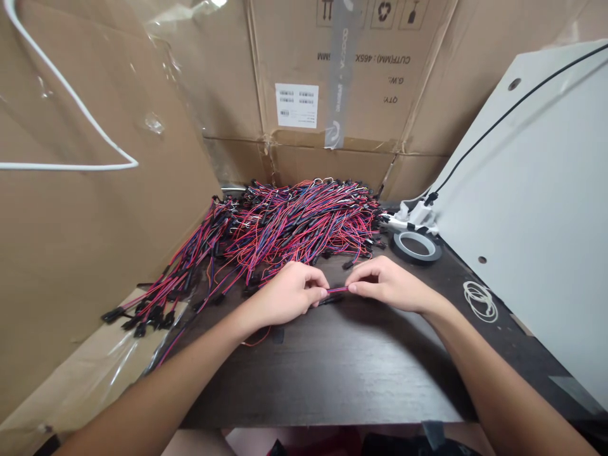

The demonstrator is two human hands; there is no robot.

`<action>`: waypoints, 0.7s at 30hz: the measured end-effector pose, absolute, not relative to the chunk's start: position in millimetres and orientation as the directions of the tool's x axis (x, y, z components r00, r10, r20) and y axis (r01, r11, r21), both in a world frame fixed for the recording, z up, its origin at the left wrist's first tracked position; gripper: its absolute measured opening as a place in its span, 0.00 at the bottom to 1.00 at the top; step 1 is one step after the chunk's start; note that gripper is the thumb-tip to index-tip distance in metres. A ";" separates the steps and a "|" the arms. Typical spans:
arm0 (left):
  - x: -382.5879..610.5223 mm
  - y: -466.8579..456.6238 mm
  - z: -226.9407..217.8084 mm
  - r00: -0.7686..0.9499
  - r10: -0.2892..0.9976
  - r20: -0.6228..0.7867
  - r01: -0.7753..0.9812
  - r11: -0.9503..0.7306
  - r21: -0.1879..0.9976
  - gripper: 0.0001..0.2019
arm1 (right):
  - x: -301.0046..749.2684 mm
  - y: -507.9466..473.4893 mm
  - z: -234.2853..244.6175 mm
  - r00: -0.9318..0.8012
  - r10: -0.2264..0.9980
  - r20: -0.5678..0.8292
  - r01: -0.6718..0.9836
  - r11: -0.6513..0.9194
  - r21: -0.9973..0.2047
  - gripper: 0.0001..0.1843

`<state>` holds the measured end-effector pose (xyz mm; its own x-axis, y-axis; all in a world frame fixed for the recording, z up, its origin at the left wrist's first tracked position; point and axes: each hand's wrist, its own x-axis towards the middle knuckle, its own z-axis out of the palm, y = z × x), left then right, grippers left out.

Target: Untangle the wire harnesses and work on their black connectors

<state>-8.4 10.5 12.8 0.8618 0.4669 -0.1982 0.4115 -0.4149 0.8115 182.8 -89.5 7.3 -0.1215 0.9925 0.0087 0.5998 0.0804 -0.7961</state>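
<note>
My left hand (289, 292) and my right hand (387, 283) meet at the middle of the dark table (332, 367). Both pinch the same short red-and-blue wire lead (337, 289), stretched between their fingertips just above the tabletop. A black connector end lies under my left fingers. Behind the hands a large heap of red, blue and black wire leads (285, 225) covers the back of the table. A bundle of the same leads (156, 297) trails off to the left, its black connectors hanging over the table edge.
A roll of black tape (417, 247) lies flat at the right of the heap. White rubber bands (481, 299) lie further right. A white panel (536, 202) with a black cable leans on the right. Cardboard boxes (332, 82) wall in the back and left.
</note>
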 end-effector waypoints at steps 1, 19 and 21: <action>-8.1 9.5 11.7 0.853 0.473 -0.221 0.423 -0.378 0.823 0.08 | 181.7 -89.1 7.1 -0.130 0.991 0.014 0.605 0.090 -0.791 0.10; -6.7 6.7 0.5 0.890 0.309 -0.336 0.404 -0.191 0.894 0.08 | 175.7 -87.9 0.2 -0.236 0.972 0.011 0.620 0.159 -0.768 0.10; -7.0 7.4 2.8 0.890 0.286 -0.355 0.414 -0.179 0.893 0.08 | 177.6 -88.4 0.6 -0.237 0.971 0.004 0.622 0.155 -0.767 0.10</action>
